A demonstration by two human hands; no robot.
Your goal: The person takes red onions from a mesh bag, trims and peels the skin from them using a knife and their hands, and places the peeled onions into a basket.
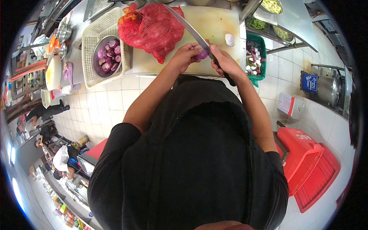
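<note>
My left hand (184, 57) is closed around a purple onion (202, 53) above the near edge of the cutting board (212, 23). In my right hand (225, 61) is the handle of a long kitchen knife (188, 26); its blade points up and to the left, and the part close to the handle lies against the onion. A red mesh bag (153, 28) full of onions rests on the board, left of the blade. One pale onion piece (229, 39) lies on the board's right side.
Peeled purple onions fill a metal bowl (97, 61) inside a cream plastic basket (91, 78) at left. A green bin (263, 46) of onion scraps stands right of the board. Bowls of chopped vegetables (271, 6) sit upper right. A red bin (297, 153) is behind me; other people work at far left.
</note>
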